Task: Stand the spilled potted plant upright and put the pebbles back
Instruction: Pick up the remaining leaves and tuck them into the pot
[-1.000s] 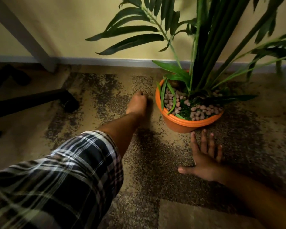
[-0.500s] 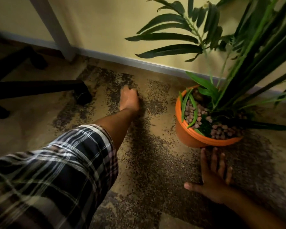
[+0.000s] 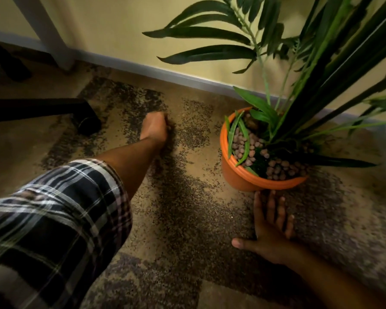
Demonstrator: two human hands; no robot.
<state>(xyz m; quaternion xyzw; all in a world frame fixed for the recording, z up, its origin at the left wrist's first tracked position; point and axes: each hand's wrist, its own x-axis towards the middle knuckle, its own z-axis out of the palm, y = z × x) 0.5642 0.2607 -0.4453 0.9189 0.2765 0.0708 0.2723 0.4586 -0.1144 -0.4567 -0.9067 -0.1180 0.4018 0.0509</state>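
Orange pot (image 3: 243,179) upright on patterned carpet (image 3: 187,219) near the wall, pebbles (image 3: 250,146) inside among green fronds (image 3: 210,55). Right hand (image 3: 270,228) flat, fingers spread, empty, fingertips just before the pot's base. Bare foot (image 3: 154,128) well left.

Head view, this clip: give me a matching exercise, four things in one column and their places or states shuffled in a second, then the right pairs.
Things:
1. round orange plastic plant pot
2. small brownish clay pebbles
3. right hand
4. black chair caster wheel

Places or states:
A. flat on the patterned carpet, fingers spread, fingertips near the pot's base
B. far left, at the end of a black chair leg
C. standing upright near the pale baseboard
D. lying inside the pot around the green stems

Pairs: 1-C, 2-D, 3-A, 4-B
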